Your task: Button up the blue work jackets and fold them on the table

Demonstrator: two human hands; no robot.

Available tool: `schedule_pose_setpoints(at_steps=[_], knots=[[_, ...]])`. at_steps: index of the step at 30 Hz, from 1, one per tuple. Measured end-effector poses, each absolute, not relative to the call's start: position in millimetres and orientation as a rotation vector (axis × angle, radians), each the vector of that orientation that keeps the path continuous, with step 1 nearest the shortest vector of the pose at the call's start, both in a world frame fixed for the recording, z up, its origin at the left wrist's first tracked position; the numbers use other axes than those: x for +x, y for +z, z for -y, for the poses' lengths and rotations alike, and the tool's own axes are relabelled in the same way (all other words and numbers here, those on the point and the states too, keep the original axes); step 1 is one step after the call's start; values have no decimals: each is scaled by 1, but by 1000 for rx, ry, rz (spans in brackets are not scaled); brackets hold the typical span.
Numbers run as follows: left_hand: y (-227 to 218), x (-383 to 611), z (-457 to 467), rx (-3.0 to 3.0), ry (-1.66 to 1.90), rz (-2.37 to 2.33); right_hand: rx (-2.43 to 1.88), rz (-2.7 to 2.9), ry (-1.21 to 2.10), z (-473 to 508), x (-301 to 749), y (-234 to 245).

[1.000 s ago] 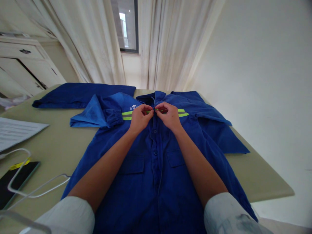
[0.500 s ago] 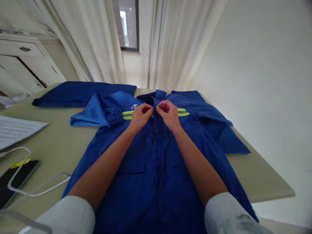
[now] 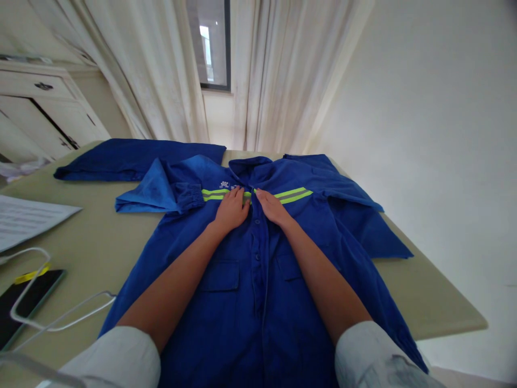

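A blue work jacket (image 3: 226, 328) lies front up, with a yellow-green and grey reflective stripe (image 3: 297, 195) across its chest. My left hand (image 3: 232, 209) rests flat on the chest, over the stripe and just below a small white print (image 3: 224, 184). On the other side of the front opening, my right hand (image 3: 271, 206) lies with fingers stretched out, its tips at the stripe by the button placket (image 3: 257, 242). Neither hand grips the cloth. Below the hands, buttons show along the placket.
A folded blue garment (image 3: 141, 156) lies at the table's back left. On the left are a paper sheet (image 3: 32, 218), a phone (image 3: 28, 307) and a white cable (image 3: 81, 322). The table (image 3: 436, 302) ends at the right near a white wall. Curtains (image 3: 283, 81) hang behind.
Both hands have let go of the placket near the collar and now lie flat on the chest. The collar has settled lower and the stripe shows more on the right.
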State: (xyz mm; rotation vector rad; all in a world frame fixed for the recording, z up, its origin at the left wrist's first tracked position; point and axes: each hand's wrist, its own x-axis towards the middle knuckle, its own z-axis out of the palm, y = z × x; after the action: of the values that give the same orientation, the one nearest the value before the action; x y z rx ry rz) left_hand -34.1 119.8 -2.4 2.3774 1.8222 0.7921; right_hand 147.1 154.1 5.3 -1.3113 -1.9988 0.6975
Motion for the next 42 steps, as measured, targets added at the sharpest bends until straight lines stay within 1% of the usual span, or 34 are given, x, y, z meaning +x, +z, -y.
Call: schedule_pose_setpoints(at_steps=[2, 5, 8, 10, 14, 18, 20, 22, 24, 25, 31, 34, 38, 40, 42], knots=[[-9, -35, -114, 2363, 677, -1977, -1342, 2015, 743, -155, 149, -5], [-10, -35, -113, 2292, 497, -2131, -1336, 2111, 636, -156, 150, -13], [-6, -36, -124, 2241, 263, -2105, -1433, 2217, 469, -157, 147, -15], [-3, -36, -135, 2218, 178, -2071, -1535, 2255, 365, -160, 143, -13], [7, -38, -152, 2225, 118, -2063, -1673, 2306, 240, -177, 136, 1], [29, -50, -171, 2269, 49, -1959, -1686, 2341, 324, -216, 142, 29], [40, -60, -188, 2254, 144, -1956, -1657, 2233, 273, -241, 148, 40], [46, -71, -211, 2272, 455, -2036, -1621, 2044, 218, -268, 155, 43], [46, -80, -235, 2276, 787, -2076, -1614, 1918, 274, -295, 160, 40], [45, -83, -248, 2261, 874, -2052, -1621, 1890, 325, -308, 161, 37], [39, -82, -311, 2113, 786, -1790, -1634, 1875, 509, -366, 165, 21], [42, -84, -333, 2083, 835, -1830, -1565, 1899, 542, -384, 170, 26], [40, -96, -355, 1887, 962, -1923, -1509, 1801, 564, -399, 179, 35], [34, -102, -361, 1806, 1009, -1885, -1508, 1811, 713, -402, 183, 35], [27, -105, -364, 1747, 1043, -1809, -1474, 1936, 917, -402, 185, 32]])
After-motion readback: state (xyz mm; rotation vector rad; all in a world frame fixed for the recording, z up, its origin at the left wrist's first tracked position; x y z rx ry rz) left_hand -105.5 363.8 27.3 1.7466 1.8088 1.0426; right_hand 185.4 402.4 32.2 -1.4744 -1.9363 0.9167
